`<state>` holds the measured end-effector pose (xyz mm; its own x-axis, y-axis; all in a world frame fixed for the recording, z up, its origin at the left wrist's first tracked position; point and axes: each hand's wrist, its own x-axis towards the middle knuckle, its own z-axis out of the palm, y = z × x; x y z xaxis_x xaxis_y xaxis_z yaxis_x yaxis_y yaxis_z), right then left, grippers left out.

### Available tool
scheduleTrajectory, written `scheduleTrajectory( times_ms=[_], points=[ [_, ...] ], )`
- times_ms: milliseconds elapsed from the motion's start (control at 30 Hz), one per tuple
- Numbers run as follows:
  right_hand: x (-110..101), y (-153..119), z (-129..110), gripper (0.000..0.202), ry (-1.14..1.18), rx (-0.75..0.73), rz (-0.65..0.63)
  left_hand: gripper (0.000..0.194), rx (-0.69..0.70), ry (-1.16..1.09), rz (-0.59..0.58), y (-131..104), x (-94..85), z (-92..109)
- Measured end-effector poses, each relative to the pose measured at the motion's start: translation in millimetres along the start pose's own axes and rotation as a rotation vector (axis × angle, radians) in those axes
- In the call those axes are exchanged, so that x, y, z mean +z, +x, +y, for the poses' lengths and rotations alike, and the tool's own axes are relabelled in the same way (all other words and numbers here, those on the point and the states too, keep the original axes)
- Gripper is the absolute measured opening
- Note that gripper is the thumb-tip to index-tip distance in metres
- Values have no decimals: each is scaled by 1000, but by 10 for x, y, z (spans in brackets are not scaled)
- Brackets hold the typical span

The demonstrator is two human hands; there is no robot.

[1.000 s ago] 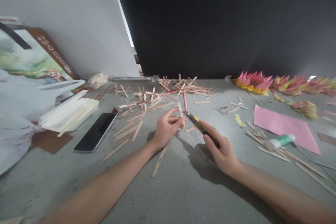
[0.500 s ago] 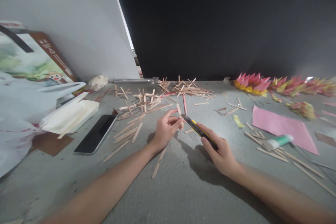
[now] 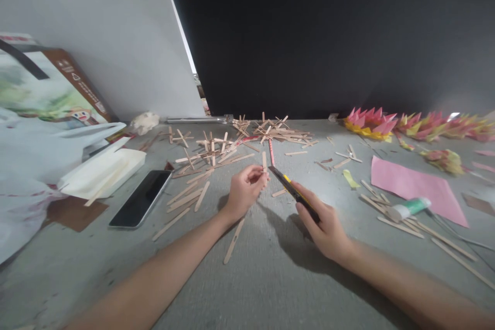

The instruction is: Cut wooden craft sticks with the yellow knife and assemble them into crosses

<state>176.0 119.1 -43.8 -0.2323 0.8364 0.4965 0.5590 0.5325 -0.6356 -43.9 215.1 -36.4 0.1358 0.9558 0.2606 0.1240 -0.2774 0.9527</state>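
Note:
In the middle of the head view, my left hand [image 3: 247, 188] pinches a wooden craft stick [image 3: 264, 160], which points up and away from the fingertips. My right hand [image 3: 327, 224] is closed around a black and yellow utility knife [image 3: 296, 193]. The knife's tip is just right of the pinched stick, with a small gap between them. Beyond the hands lies a heap of craft sticks [image 3: 288, 133], some crossed together. A red and white patterned strip [image 3: 271, 152] stretches from that heap toward the knife tip. Another craft stick [image 3: 234, 240] lies beside my left wrist.
A phone [image 3: 141, 198], a white tray [image 3: 127, 165] and a plastic bag [image 3: 34, 175] are at left. Pink paper [image 3: 417, 185], a glue tube [image 3: 410, 210] and pink-yellow paper flowers [image 3: 371, 124] are at right. A dark panel [image 3: 328, 36] stands behind.
My left fingers have curled in closer, and the pinched stick now stands straighter. The knife tip has shifted very slightly; my right hand keeps nearly the same place.

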Motion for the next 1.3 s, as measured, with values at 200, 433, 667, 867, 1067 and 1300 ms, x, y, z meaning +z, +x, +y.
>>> scheduleTrajectory(
  times_ms=[200, 433, 667, 867, 1067, 1300],
  points=[
    [-44, 56, 63, 58, -291, -71, -107, 22, 4, 24, 3, 21, -23, 25],
    [-86, 124, 42, 52, -186, 75, -137, 35, -14, -226, -75, -1, 3, 48],
    [-88, 127, 70, 44, -128, 78, -79, 37, -38, -272, -103, -3, -9, 78],
    [-87, 111, 60, 44, -133, 81, -76, 34, -14, -241, -107, -4, -29, 74],
    [-90, 110, 52, 44, -137, 67, -85, 33, -3, -221, -117, -9, -27, 55],
    [-103, 114, 41, 44, -120, 48, -97, 40, -41, -214, -138, -28, -11, 51]
  ],
)
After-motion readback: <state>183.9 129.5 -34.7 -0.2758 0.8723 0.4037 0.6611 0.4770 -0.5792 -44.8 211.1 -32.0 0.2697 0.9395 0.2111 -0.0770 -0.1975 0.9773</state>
